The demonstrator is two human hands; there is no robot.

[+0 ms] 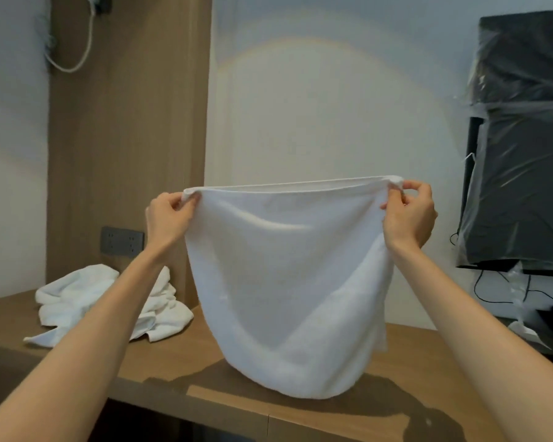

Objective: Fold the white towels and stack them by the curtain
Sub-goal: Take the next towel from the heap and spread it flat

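- Towel point(284, 282), white, hangs between the two grips and hides the strip of table point(179, 355) below and beyond them; whether its sagging bottom rests on the wood or just clears it is hard to tell.
- Left grip point(170, 218) pinches the towel's upper left corner, thumb and curled fingers closed on the cloth; the fingertips are buried in the fold.
- Right grip point(409, 215) pinches the upper right corner the same way, level with the left one, and the top edge runs taut between them, showing two layers.
- Below and outside the left grip lies a crumpled heap of white towels point(77, 298) on the table, partly covered by the left forearm; how many are in it cannot be counted.
- Outside the right grip hangs a dark screen point(524, 138) wrapped in clear plastic, cut off by the picture's edge.
- Counted: one held towel, one heap, two grips, one grey socket plate point(122, 240) just below the left grip on a wooden panel point(128, 122).
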